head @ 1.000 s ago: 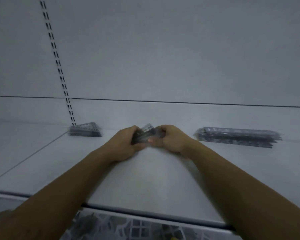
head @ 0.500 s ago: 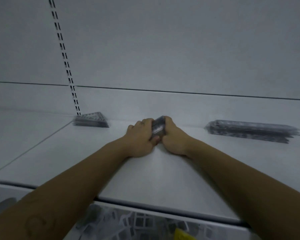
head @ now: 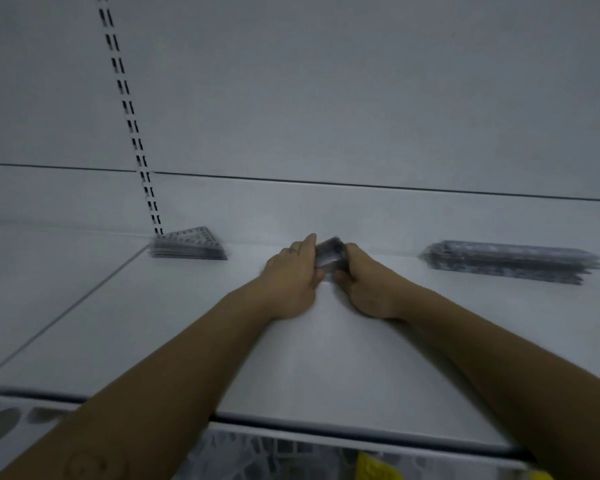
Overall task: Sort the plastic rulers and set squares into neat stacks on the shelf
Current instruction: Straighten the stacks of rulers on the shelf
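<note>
Plastic bundle (head: 329,256), loose a second ago, is now squared up. Left hand (head: 291,275) and right hand (head: 368,285) have fingers clamped on it, far mid-shelf (head: 326,358), between set-square stack (head: 187,245) and ruler stack (head: 510,259). Likely a third stack.

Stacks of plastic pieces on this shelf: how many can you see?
3. A set-square stack sits back left, a ruler stack back right, and a small bundle is held between the left hand and right hand centrally. Blurred items below the shelf may hide more.

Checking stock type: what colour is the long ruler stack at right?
Grey, translucent-looking ruler stack, best in head view.
</note>
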Motion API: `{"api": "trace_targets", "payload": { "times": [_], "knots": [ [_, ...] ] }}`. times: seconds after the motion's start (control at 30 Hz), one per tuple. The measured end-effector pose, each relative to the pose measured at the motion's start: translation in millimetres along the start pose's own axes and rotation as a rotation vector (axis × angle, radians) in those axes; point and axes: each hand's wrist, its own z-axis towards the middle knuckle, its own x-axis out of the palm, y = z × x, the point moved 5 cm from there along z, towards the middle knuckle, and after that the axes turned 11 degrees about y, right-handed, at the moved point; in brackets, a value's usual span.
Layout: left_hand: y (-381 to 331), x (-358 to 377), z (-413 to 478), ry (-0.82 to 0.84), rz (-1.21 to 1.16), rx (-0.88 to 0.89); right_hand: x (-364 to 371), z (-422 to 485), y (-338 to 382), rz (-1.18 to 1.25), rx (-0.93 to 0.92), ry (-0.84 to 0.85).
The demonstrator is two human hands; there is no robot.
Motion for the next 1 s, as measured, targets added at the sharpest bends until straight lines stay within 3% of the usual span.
{"api": "trace_targets", "payload": {
  "times": [0.2,0.4,0.5,0.57,1.0],
  "knots": [
    [3,-1,2,0.013,-0.03,0.016,-7,-2,5,-0.184,0.132,-0.025],
    [13,-24,10,0.014,-0.153,0.083,-37,2,16,0.193,0.239,0.181],
    [24,-31,14,0.178,-0.087,0.108,-45,11,14,0.409,0.326,0.144],
    [34,-30,15,0.154,-0.044,0.092,-42,16,10,0.51,0.4,0.093],
    [45,-38,25,0.021,0.059,0.077,-33,27,7,0.526,0.496,0.018]
  ]
}}
